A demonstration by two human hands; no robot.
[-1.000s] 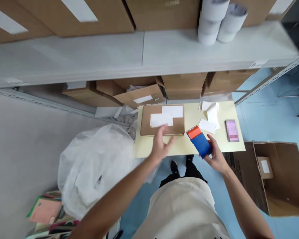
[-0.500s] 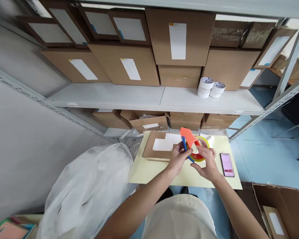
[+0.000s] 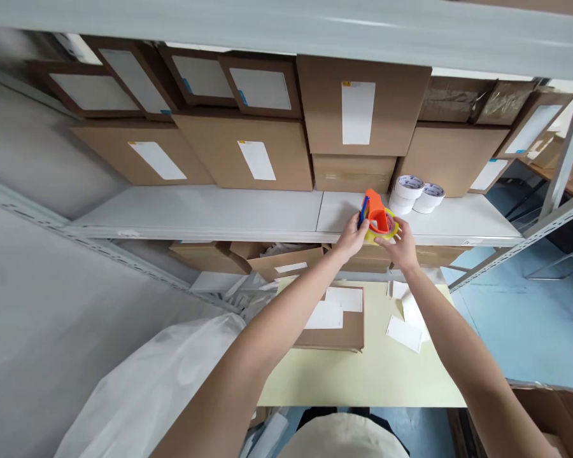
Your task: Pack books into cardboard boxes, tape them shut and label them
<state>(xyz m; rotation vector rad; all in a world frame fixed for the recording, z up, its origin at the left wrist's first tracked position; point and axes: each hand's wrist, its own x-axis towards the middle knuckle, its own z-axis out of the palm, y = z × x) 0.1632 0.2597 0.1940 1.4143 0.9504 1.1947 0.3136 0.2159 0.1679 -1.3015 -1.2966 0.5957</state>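
Observation:
Both my hands hold a tape dispenser (image 3: 376, 210), orange with a blue part on its left side and a roll of yellow-edged tape in it. It is at the front edge of the middle shelf (image 3: 248, 207); whether it touches the shelf I cannot tell. My left hand (image 3: 352, 238) grips its left side, and my right hand (image 3: 401, 247) has its fingers round the tape roll on the right. Just right of the dispenser stand several white tape rolls (image 3: 409, 186). Below, a cardboard box (image 3: 351, 331) with white labels lies on the pale yellow table (image 3: 315, 385).
Cardboard boxes (image 3: 363, 108) line the shelf's back, and opened boxes (image 3: 286, 261) sit underneath. White paper slips (image 3: 404, 333) lie at the table's right. A translucent plastic bag (image 3: 148, 388) bulges at the left. A grey shelf beam (image 3: 286, 28) crosses overhead; a large open carton (image 3: 544, 413) stands lower right.
My hands have carried the tape dispenser from above the table forward and up to the middle shelf. The view has shifted, and the phone at the table's right no longer shows.

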